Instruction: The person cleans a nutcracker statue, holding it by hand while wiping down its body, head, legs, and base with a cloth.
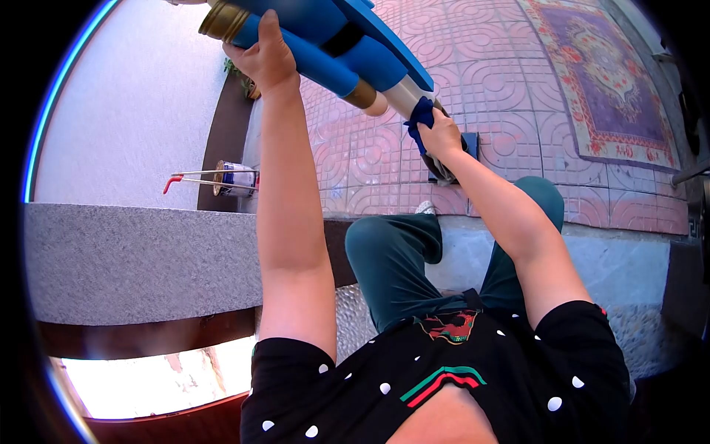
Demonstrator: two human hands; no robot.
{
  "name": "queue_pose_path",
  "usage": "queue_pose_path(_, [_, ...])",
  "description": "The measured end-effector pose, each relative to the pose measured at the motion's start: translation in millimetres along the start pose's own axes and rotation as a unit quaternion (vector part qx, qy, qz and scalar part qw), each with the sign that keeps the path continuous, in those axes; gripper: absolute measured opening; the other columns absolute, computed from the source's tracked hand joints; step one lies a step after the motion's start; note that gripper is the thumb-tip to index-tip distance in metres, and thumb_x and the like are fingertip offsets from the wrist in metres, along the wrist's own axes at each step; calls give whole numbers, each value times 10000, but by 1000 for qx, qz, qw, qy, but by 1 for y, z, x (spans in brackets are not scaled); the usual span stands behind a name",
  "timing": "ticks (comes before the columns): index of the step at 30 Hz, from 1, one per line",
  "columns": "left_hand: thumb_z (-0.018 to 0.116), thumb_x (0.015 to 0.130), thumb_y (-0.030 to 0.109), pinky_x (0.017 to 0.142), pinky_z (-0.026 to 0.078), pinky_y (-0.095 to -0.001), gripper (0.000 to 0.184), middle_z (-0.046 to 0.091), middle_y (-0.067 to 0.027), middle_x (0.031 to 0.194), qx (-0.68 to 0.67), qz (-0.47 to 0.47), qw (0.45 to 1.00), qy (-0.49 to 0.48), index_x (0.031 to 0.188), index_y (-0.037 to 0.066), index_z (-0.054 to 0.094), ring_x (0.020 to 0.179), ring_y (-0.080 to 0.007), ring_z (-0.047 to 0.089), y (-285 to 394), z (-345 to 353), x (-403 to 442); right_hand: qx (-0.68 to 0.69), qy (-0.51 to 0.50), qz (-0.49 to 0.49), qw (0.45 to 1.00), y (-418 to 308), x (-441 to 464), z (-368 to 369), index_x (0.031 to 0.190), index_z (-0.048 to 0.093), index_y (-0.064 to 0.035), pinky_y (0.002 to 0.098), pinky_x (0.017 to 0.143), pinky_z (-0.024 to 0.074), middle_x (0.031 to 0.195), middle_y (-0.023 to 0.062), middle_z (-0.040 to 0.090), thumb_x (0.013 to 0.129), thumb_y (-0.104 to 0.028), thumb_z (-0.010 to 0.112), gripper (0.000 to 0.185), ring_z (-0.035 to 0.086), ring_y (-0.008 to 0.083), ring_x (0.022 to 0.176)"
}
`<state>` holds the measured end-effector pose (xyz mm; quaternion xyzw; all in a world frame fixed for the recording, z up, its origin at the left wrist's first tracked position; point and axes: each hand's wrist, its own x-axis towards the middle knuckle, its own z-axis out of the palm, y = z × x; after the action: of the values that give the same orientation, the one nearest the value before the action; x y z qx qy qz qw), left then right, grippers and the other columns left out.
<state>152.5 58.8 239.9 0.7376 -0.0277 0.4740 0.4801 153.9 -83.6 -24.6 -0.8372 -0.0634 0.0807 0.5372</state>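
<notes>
A large blue model point(384, 63) of several joined tubes, somewhat like a rocket, slants across the top of the head view. Its side tube point(314, 63) has a ribbed brass-coloured end and a pale tip. My left hand point(268, 59) is closed round that tube near the brass end, thumb stretched along it. Lower down, my right hand point(441, 137) pinches a dark blue cloth point(421, 115) against the model's white lower section point(403, 95). Behind that hand is a dark base point(472, 148), partly hidden. The model's upper end runs out of view.
Pink patterned tiles point(488, 89) cover the floor, with a purple rug point(599, 74) at right. A grey ledge point(140, 259) lies at left. Beyond it stands a can point(233, 179) with red-handled tongs point(174, 181) across it. A potted plant point(235, 74) is by the wall.
</notes>
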Motion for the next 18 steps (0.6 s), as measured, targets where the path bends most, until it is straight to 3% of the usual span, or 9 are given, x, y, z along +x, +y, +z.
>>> queue_pose_path(3, [792,743,352,995,466,-549,987,479,-176,1353,-5,-14,1000,11,1468,101,172,1217,-375,515,6,4,-4,39,0,-48,998,-13,-4,-10,1270,517,2,460,894,506,1112,285,621,822,-330,644,572,626,412,1018])
queue_pose_path(5, [790,744,352,996,465,-548,987,477,-177,1353,-15,-3,1000,5,1469,100,169,1218,-376,513,7,7,-5,149,49,-200,967,-35,-14,-17,1304,466,31,475,900,490,1105,312,607,832,-318,627,608,610,446,1019])
queue_pose_path(8, [790,744,353,997,463,-549,995,474,-182,1355,-10,4,1000,7,1472,99,161,1222,-380,508,5,5,-6,186,84,-266,942,-42,-13,-14,1316,454,19,480,885,493,1122,317,596,847,-306,623,595,600,466,1007])
queue_pose_path(13, [791,737,360,1000,457,-553,1016,469,-186,1357,-6,3,1000,14,1479,101,146,1226,-389,502,7,7,-4,47,73,-153,984,-22,-9,-8,1278,520,0,464,894,485,1084,297,621,873,-302,624,516,598,440,1031])
queue_pose_path(17, [784,739,366,1003,453,-554,1023,462,-186,1368,1,4,1000,10,1485,105,136,1227,-392,501,4,4,-4,-9,-23,33,999,20,5,5,1289,511,-10,465,942,463,1127,288,622,857,-334,609,549,590,434,1075])
queue_pose_path(18, [783,739,368,1004,453,-555,1024,460,-186,1370,5,5,1000,7,1487,106,134,1227,-393,500,3,4,-4,-9,-22,32,999,25,8,6,1289,511,-10,465,942,463,1127,288,622,857,-334,609,549,590,434,1075])
